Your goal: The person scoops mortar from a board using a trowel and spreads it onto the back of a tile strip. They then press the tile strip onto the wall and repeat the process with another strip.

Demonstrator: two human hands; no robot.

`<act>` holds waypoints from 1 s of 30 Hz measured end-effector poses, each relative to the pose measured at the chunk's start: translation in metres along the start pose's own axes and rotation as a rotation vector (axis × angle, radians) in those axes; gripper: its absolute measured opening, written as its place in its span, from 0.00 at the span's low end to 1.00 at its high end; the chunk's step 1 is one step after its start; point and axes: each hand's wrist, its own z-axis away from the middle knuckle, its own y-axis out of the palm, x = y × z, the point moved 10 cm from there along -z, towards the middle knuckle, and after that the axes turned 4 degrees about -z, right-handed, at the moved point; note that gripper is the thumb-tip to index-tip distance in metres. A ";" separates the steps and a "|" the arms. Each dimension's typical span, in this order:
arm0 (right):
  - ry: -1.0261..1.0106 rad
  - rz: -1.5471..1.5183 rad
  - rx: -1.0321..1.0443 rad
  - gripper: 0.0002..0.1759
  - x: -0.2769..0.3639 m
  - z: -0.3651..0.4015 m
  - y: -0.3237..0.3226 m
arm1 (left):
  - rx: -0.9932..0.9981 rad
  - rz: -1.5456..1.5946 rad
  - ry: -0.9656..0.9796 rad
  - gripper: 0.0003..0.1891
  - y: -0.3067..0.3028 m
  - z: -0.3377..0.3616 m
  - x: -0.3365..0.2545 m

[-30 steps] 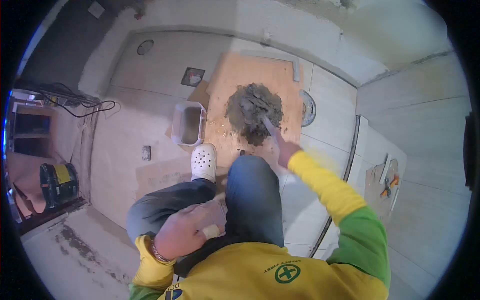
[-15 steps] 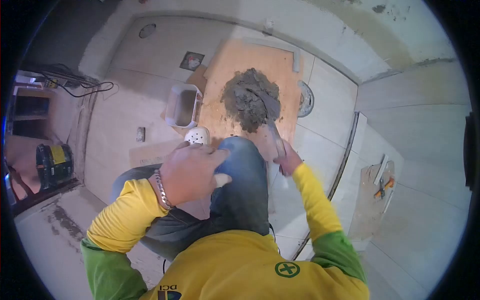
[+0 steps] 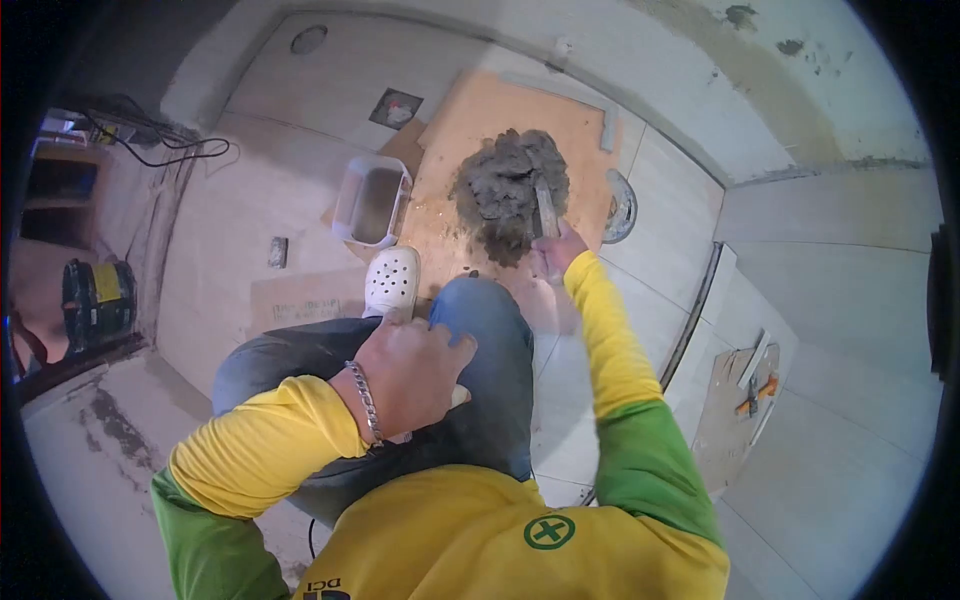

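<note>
A heap of wet grey mortar [image 3: 505, 185] lies on the tan wooden board [image 3: 455, 120] in front of me. My right hand [image 3: 560, 252] is closed around a trowel [image 3: 546, 212]. The trowel's blade end is in the mortar and hidden by it. Over my bent knees hangs my left hand [image 3: 415, 372], with a chain bracelet at the wrist. Its index finger and thumb are apart, and I see nothing held in it; a pale covering shows at the thumb tip.
A white plastic tub [image 3: 372, 200] with greyish contents stands left of the board, above my white clog [image 3: 391, 280]. A round metal disc [image 3: 620, 207] lies at the board's right. Orange-handled tools [image 3: 757, 395] rest farther right. A black bucket [image 3: 98, 300] stands far left.
My right hand has moved forward toward the mortar, and the trowel's blade has gone from showing on top to being hidden in the heap. My left hand has shifted slightly right and down.
</note>
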 end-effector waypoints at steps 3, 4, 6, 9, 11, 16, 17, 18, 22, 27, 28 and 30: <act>0.053 0.925 -0.163 0.39 0.034 0.063 0.005 | -0.057 0.011 -0.005 0.25 -0.006 0.009 0.004; 0.058 0.937 -0.157 0.39 0.024 0.073 0.010 | -0.060 0.024 -0.009 0.25 -0.007 0.011 0.004; 0.091 1.004 -0.148 0.47 0.000 0.084 0.023 | -0.077 0.022 0.011 0.25 -0.013 0.014 -0.002; 0.188 1.015 -0.134 0.47 -0.027 0.041 0.031 | -0.075 0.013 0.044 0.25 -0.014 0.013 -0.018; 0.170 1.134 -0.145 0.45 0.001 0.026 0.034 | -0.060 -0.004 0.068 0.25 -0.016 0.005 -0.031; 0.184 1.124 0.001 0.43 0.052 0.099 0.030 | -0.052 -0.054 0.124 0.24 -0.011 0.002 -0.040; 0.201 1.068 0.006 0.43 0.042 0.122 0.034 | -0.055 -0.048 0.123 0.23 -0.013 0.005 -0.038; 0.206 1.072 0.013 0.43 0.018 0.131 0.036 | -0.059 -0.043 0.121 0.23 -0.014 0.007 -0.036; 0.091 1.033 -0.041 0.42 -0.090 0.073 0.034 | -0.034 -0.060 0.090 0.22 -0.009 0.006 -0.035; 0.002 1.100 0.006 0.37 -0.032 0.089 0.036 | 0.026 -0.075 0.075 0.23 0.001 -0.002 -0.035; 0.080 0.893 0.032 0.35 -0.023 0.111 0.035 | 0.033 -0.072 0.077 0.23 0.003 -0.001 -0.035; 0.161 0.682 0.048 0.32 -0.038 0.139 0.026 | 0.048 -0.037 0.055 0.23 0.006 0.001 -0.028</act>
